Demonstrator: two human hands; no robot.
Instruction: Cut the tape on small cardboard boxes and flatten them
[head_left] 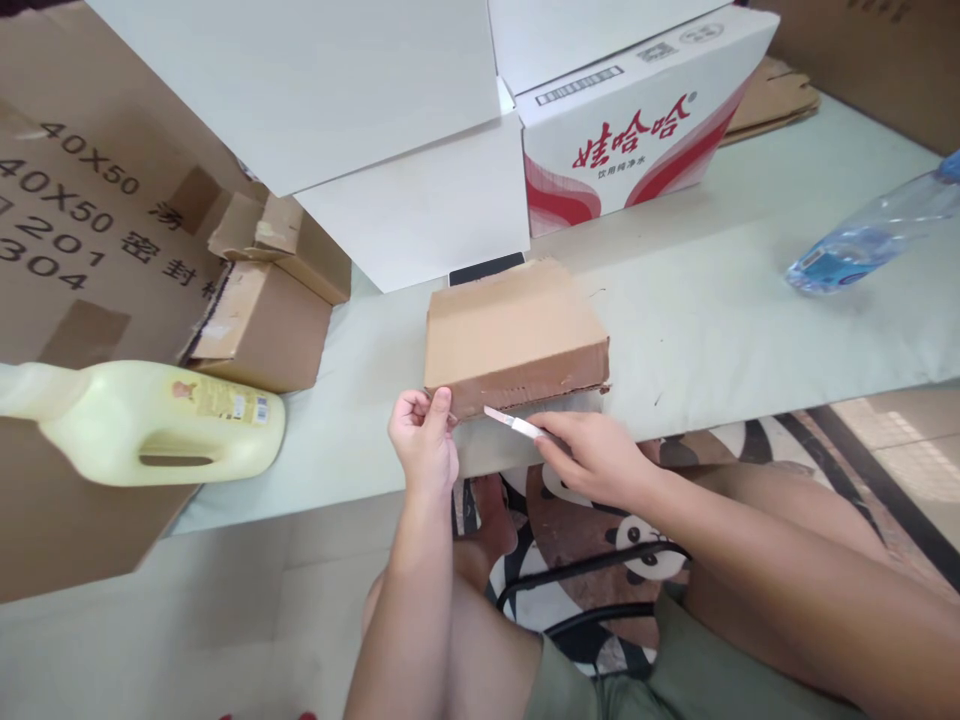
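Note:
A flat brown cardboard box (514, 325) lies on the pale green cloth near its front edge. My left hand (426, 430) is closed at the box's near left corner, with the thumb on top and the fingers curled at the edge. My right hand (592, 452) grips a white-handled utility knife (517, 424). Its blade points left and sits just in front of the box's near lower edge; whether it touches the cardboard I cannot tell. The near edge looks ragged, with a torn bit at the right corner.
White cartons (420, 190) and a red-and-white printed carton (630, 140) stand behind the box. Small brown boxes (270, 320) and a yellow jug (165, 422) are to the left. A plastic water bottle (862, 240) lies at the right. A dark flat object (486, 270) shows behind the box.

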